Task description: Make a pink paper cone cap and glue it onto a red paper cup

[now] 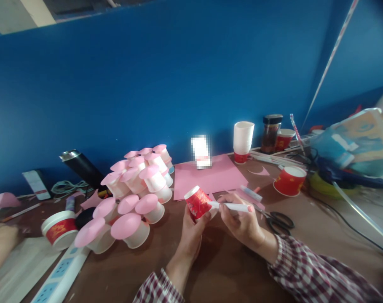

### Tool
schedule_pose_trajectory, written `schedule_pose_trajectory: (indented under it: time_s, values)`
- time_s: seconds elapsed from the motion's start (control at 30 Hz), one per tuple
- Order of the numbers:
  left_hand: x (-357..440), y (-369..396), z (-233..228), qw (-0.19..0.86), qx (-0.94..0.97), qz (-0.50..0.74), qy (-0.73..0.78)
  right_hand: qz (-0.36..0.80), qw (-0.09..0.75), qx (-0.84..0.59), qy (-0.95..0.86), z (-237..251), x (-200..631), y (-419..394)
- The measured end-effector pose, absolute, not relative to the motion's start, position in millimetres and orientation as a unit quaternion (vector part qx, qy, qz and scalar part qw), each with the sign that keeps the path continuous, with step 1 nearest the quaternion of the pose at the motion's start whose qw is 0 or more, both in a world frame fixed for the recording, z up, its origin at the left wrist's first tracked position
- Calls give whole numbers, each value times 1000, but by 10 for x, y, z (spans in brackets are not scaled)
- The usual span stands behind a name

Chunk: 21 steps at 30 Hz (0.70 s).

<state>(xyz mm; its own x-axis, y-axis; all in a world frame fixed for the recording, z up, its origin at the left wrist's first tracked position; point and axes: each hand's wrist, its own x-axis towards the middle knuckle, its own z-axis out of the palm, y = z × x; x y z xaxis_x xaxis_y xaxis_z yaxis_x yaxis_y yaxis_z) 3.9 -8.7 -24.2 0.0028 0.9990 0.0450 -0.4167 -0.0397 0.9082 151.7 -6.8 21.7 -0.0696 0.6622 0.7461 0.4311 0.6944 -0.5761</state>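
Head view, left hand (193,229): you grip the red cup (198,203) above the table (226,269).
Right hand (243,225): you pinch the white pen (237,207), its tip at the cup's side.
Pen work: brace the cup, press lightly; paper may dent.
Nearby: pink-topped cups (126,225) to your left, scissors (271,216) beside your right wrist.

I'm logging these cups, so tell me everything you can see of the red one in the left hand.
The red cup looks like paper, with a lighter printed pattern, a white edge at its upper-left end and some white lower right. It leans to the left, gripped by the left hand in front of the pink sheets. The right hand holds a white pen with one end at or very near its side.
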Motion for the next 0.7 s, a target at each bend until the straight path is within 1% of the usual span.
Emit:
schedule_pose_trajectory:
  time_s: [0.4,0.7]
  values:
    - [40,-109,-216,583,407,595,375,82,595,-363,-712,318,1517,-85]
    - [60,-102,-204,580,390,607,378,87,588,-373,-712,309,1526,-86]
